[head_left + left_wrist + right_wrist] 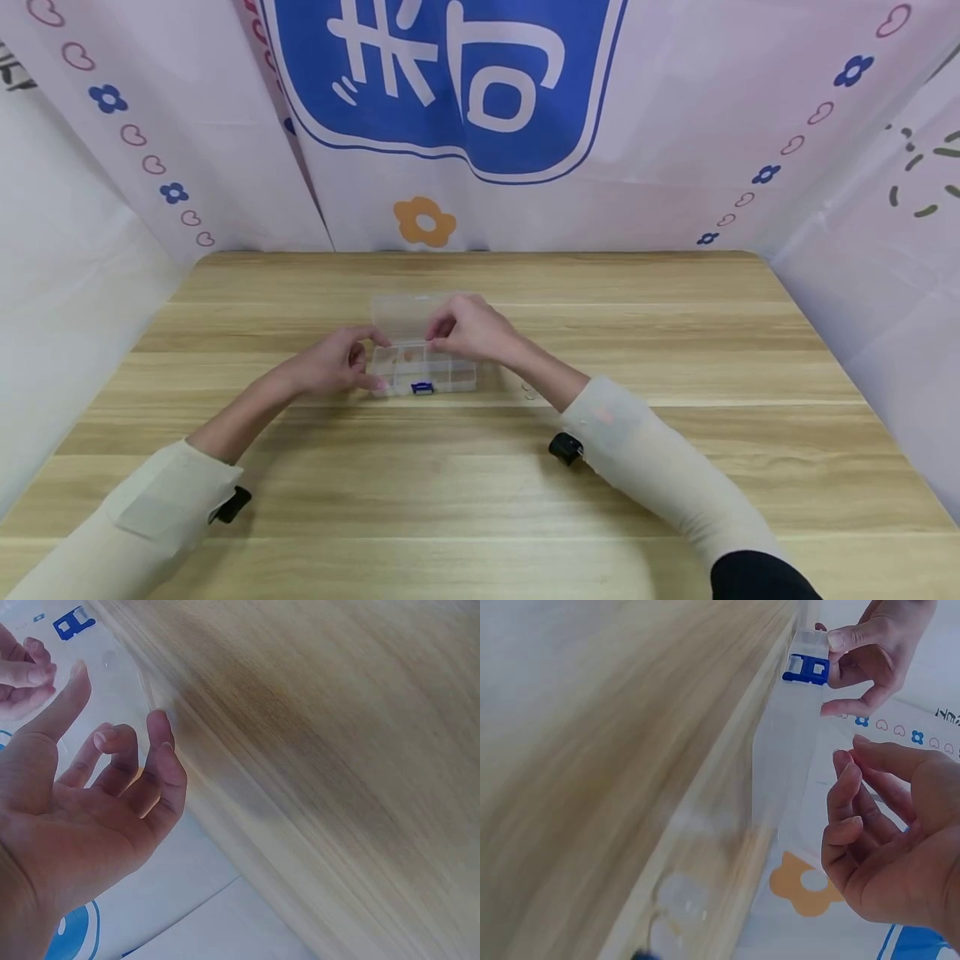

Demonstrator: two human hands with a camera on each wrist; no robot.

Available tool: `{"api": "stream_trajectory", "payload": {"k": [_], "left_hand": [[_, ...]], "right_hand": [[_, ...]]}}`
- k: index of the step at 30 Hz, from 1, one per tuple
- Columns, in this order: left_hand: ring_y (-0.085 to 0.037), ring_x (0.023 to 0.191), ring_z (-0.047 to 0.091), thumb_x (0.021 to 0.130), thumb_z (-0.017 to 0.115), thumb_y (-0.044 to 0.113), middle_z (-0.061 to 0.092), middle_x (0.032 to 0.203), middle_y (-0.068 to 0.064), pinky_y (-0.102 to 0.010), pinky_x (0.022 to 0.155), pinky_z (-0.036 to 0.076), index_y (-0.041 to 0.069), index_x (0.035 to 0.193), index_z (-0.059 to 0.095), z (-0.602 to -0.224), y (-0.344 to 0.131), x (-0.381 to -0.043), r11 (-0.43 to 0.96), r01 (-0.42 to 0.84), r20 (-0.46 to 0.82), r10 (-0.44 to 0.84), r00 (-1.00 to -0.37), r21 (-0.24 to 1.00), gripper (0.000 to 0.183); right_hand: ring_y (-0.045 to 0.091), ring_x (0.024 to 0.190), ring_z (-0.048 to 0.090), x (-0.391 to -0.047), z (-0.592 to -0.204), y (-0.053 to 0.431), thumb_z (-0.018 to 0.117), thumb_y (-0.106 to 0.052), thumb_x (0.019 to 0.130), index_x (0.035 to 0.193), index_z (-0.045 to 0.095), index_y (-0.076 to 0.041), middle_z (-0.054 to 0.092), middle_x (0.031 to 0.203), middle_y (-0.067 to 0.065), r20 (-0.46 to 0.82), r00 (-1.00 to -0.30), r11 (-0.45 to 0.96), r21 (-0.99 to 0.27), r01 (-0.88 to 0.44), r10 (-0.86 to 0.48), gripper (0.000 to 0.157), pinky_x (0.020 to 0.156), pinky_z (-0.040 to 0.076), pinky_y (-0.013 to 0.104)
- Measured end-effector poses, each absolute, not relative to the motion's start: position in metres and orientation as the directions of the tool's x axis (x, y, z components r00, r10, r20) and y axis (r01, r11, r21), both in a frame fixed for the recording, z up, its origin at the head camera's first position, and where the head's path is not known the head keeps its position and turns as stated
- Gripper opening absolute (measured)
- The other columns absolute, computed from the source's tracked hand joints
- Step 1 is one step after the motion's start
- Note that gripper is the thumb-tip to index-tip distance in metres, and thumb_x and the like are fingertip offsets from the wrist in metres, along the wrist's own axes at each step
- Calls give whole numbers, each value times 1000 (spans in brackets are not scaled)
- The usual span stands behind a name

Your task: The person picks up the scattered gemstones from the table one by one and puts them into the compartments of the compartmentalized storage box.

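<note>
A clear plastic compartment box (462, 386) with a blue latch (422, 388) at its front lies on the wooden table, its see-through lid (396, 317) raised at the back. At the box's left end, my left hand (333, 362) holds it between thumb and index finger, the thumb at the front corner. Over the back compartments is my right hand (477, 329), thumb and index fingertips brought together; I cannot tell whether a small thing is between them. Small orange-brown bits (408, 356) show in a back compartment.
Right of the box, thin small hoops (530, 390) lie on the table (480, 483), partly beneath my right forearm; the right wrist view shows a hoop (665, 930) closer. A printed white cloth (645, 200) hangs behind the table's back edge.
</note>
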State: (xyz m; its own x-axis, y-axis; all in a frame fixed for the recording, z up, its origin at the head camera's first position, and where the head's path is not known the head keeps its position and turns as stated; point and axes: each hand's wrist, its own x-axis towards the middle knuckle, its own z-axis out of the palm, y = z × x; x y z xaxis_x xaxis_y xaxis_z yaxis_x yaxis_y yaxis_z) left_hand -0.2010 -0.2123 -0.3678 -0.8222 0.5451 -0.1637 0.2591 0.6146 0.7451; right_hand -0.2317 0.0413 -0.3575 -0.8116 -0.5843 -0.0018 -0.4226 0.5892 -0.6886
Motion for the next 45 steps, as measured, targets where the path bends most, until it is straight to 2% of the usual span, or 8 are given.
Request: {"api": "stream_trajectory", "payload": {"k": [15, 21, 35, 40, 45], "left_hand": [[-9, 58, 40, 88, 82, 7, 43, 64, 1, -24, 56, 39, -15, 135, 50, -370, -213, -203, 618, 257, -175, 550, -816, 743, 61], [-8, 57, 40, 88, 83, 7, 44, 64, 1, -23, 55, 39, -15, 135, 51, -372, -215, -203, 609, 267, -163, 557, -815, 747, 61], [-8, 57, 40, 87, 83, 6, 45, 64, 1, -23, 54, 38, -15, 132, 53, -372, -217, -203, 617, 278, -162, 559, -813, 736, 58], [-8, 56, 41, 86, 83, 5, 46, 63, 2, -22, 52, 38, -15, 131, 54, -373, -215, -205, 610, 316, -132, 576, -807, 727, 57], [-8, 57, 41, 86, 84, 6, 46, 63, 1, -23, 53, 38, -15, 131, 54, -371, -213, -206, 626, 290, -156, 558, -815, 724, 59]], "right_hand": [[14, 84, 68, -231, -366, 95, 76, -6, 92, 99, 79, -1, 75, 89, 3, 42, -798, 538, -717, -443, -602, 9, 78, 57, 28], [15, 83, 68, -231, -370, 112, 76, -8, 92, 99, 79, -1, 75, 90, 4, 46, -822, 557, -714, -424, -567, 10, 78, 57, 30], [17, 83, 69, -224, -371, 147, 74, -6, 93, 101, 77, 2, 75, 88, 5, 29, -849, 589, -708, -390, -528, 12, 74, 58, 31], [17, 80, 68, -224, -372, 162, 75, -6, 92, 100, 77, 2, 75, 87, 5, 19, -855, 597, -708, -378, -519, 12, 70, 56, 30], [17, 82, 67, -224, -375, 171, 75, -4, 92, 99, 77, 1, 74, 90, 5, -32, -849, 602, -719, -348, -528, 9, 74, 56, 31]]}}
